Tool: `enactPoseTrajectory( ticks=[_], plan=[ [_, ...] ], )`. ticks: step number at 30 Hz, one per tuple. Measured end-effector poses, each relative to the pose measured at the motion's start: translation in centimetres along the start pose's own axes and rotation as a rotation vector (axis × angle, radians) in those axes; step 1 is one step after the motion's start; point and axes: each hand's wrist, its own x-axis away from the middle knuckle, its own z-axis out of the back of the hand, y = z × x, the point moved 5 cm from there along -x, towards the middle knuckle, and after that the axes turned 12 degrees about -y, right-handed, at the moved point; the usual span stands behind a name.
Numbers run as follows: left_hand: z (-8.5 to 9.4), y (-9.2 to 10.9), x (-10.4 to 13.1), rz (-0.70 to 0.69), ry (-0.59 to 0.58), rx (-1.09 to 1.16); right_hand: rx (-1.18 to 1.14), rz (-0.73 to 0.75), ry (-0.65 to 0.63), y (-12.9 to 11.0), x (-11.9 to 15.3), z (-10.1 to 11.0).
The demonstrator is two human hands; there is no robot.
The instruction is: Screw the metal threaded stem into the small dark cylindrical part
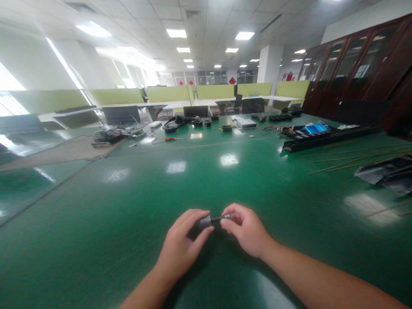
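Observation:
My left hand [186,236] is wrapped round a short grey metal cylinder [204,222], thumb below and fingers above. From the cylinder's right end a thin dark rod [215,219] points toward my right hand [243,225]. Pinched between that hand's thumb and fingertips is a small silvery metal piece [226,216] at the rod's far end. Whether rod and piece are fastened together I cannot tell. Both hands are just above the green tabletop [144,189], close to me.
An orange-handled screwdriver [171,138] lies farther back. Behind it are a black headset-like thing [174,123] and a white box [246,123]. At right are a long black channel [309,140], thin brass-coloured rods [347,155] and metal parts [375,171]. Cluttered electronics [111,136] sit at left.

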Motion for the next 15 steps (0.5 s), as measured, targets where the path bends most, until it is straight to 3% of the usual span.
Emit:
enactPoseTrajectory(
  ticks=[15],
  plan=[
    [0.27,-0.03,-0.01,0.008,0.01,0.028,-0.01,0.018,0.025,0.19,-0.16,0.36]
  ],
)
